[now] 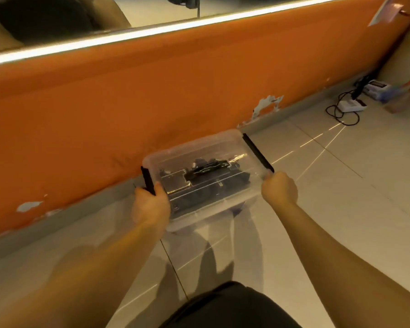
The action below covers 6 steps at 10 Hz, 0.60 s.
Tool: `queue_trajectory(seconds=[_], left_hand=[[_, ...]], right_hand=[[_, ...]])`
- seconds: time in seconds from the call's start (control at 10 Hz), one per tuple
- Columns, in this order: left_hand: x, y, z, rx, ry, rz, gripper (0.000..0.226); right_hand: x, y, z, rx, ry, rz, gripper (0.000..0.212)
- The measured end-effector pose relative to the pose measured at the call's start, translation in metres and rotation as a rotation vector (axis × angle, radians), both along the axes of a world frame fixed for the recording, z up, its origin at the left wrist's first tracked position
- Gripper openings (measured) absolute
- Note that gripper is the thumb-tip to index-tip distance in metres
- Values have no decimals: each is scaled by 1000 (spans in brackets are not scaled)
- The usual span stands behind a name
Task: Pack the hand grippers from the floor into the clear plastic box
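The clear plastic box is lidded and sits in front of me, close to the orange wall, between my two hands. Black hand grippers show through the lid, piled inside. My left hand grips the box's left end, its thumb beside the black side clip. My right hand holds the right end, at the near tip of the other black clip. I cannot tell whether the box rests on the floor or is lifted.
The orange wall with chipped paint runs behind the box, with a grey skirting at its foot. A white power strip with black cables and small packages lie at the far right. Pale floor tiles surround me.
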<state>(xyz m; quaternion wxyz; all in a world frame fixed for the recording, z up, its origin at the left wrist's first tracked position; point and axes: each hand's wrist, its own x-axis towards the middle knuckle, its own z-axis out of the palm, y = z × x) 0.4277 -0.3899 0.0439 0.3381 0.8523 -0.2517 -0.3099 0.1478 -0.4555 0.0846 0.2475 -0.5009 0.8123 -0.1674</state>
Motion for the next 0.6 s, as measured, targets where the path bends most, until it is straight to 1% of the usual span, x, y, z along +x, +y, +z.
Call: queue_trajectory(seconds=[0.1,0.2,0.3,0.4,0.5,0.6], left_hand=[[-11,-15,2,45,-77,5,38],[-10,-27,7,79,-165,-18,41],[-6,-37,13,126,-217,-86,44],[6,-38,19,209,-182,-179,48],[12,-35,32,234,-122,-216,62],[7,-26,56,180,-356,-248,81]], right_hand=[[10,-28,-3,-18,-56,29,29],[10,-44,-8,-21,-161,-2,32],[-4,-43,-12,-42,-364,-38,38],[-12,-25,-10,-46,-452,23,53],[-21,-4,3,-76,-496,33,60],[-28,15,17,-140,-539,-8,51]])
